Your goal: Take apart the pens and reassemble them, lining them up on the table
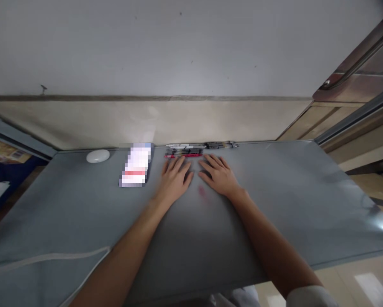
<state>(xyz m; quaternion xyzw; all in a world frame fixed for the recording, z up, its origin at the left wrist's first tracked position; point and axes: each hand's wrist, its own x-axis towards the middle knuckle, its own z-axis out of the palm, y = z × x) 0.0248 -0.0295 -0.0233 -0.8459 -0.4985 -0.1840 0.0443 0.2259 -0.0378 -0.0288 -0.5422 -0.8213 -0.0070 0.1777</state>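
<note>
Both of my hands rest palm down on the grey tabletop (191, 238), holding nothing. My left hand (176, 177) lies with its fingers stretched out, their tips close to a red pen (188, 155). My right hand (219, 174) is spread flat a little to the right, fingertips just short of the pens. Behind the red pen lie several dark pens (186, 151) and a white pen (181, 146). More black pens (221, 145) are in a cluster to the right, along the table's back edge. Whether the left fingertips touch the red pen I cannot tell.
Left of my hands lies a phone (136, 165) with its lit screen blurred out. Farther left sits a white oval case (98, 156). A pale cable (50, 256) crosses the front left. A wall (178, 55) rises behind; shelving (364, 145) stands at the right.
</note>
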